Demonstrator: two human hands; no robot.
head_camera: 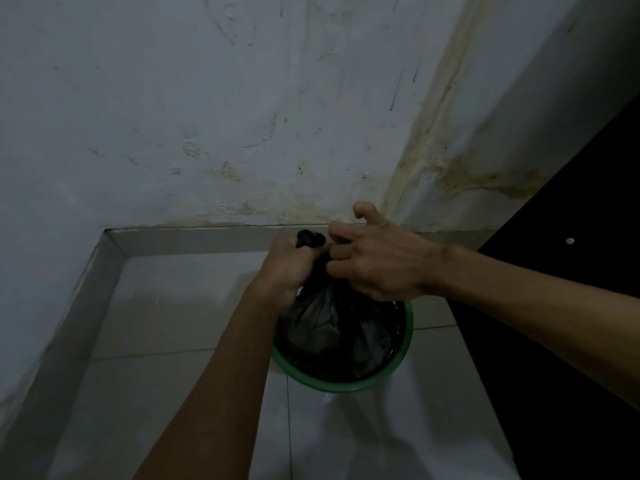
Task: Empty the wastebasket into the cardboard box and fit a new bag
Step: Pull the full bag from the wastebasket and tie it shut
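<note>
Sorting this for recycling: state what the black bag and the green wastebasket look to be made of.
Black bag: thin plastic film, slightly glossy; it crumples into fine folds and bunches into a neck under the left hand and right hand. Green wastebasket: probably rigid moulded plastic; smooth, even rim with a dull sheen.

Open tiled floor (pixel 166 320) is left free to the left of the green wastebasket (pixel 346 384) and in front of it. Passage behind is closed off by the stained wall (pixel 207 116) and its skirting (pixel 194 241). The right side is blocked by a dark cabinet (pixel 561 278) just beside the basket.
</note>
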